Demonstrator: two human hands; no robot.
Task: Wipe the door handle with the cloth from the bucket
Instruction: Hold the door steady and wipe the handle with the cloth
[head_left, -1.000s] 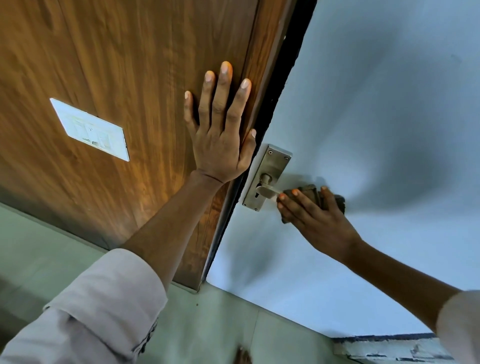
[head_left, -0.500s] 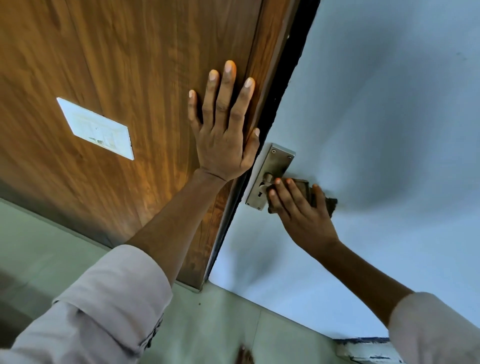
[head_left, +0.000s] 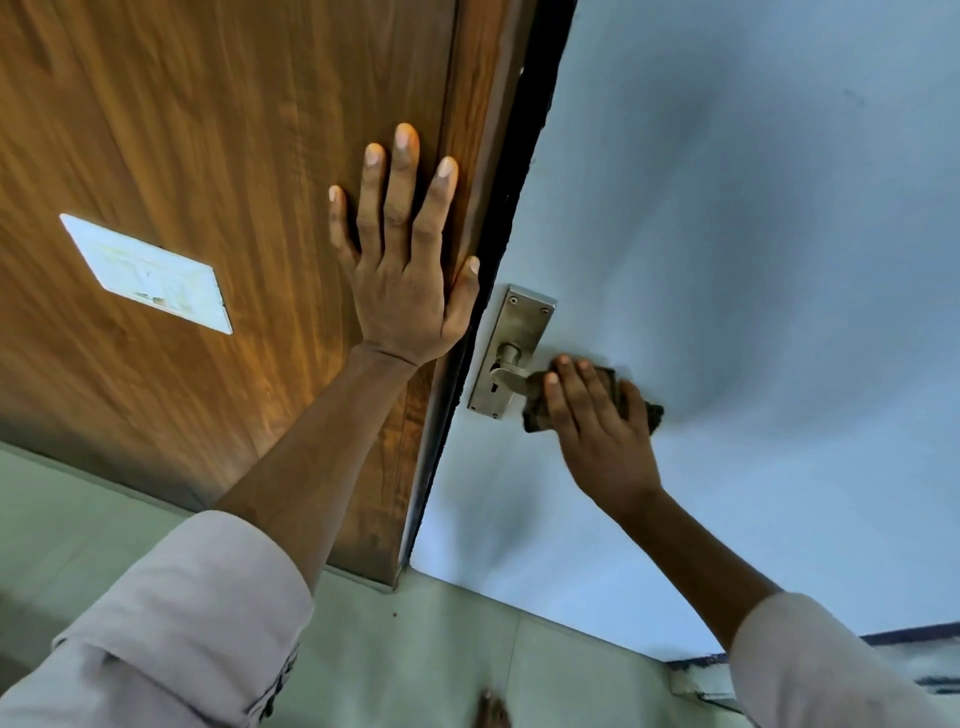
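A metal door handle (head_left: 511, 379) on a steel backplate (head_left: 519, 332) is fixed to a pale blue door face (head_left: 727, 260). My right hand (head_left: 597, 421) is wrapped around the lever's outer part with a dark cloth (head_left: 535, 410) pressed under its fingers; only the lever's root shows. My left hand (head_left: 405, 265) lies flat with spread fingers on the brown wooden panel (head_left: 208, 130), just left of the door's dark edge. The bucket is out of view.
A white rectangular plate (head_left: 150, 275) sits on the wooden panel at left. Pale green floor tiles (head_left: 441, 649) lie below, with a toe (head_left: 491, 712) at the bottom edge. A dark-trimmed ledge (head_left: 909, 660) is at the bottom right.
My right hand with the cloth slid along the lever towards the backplate, then back out a little to the right. My left hand stayed flat on the wood.
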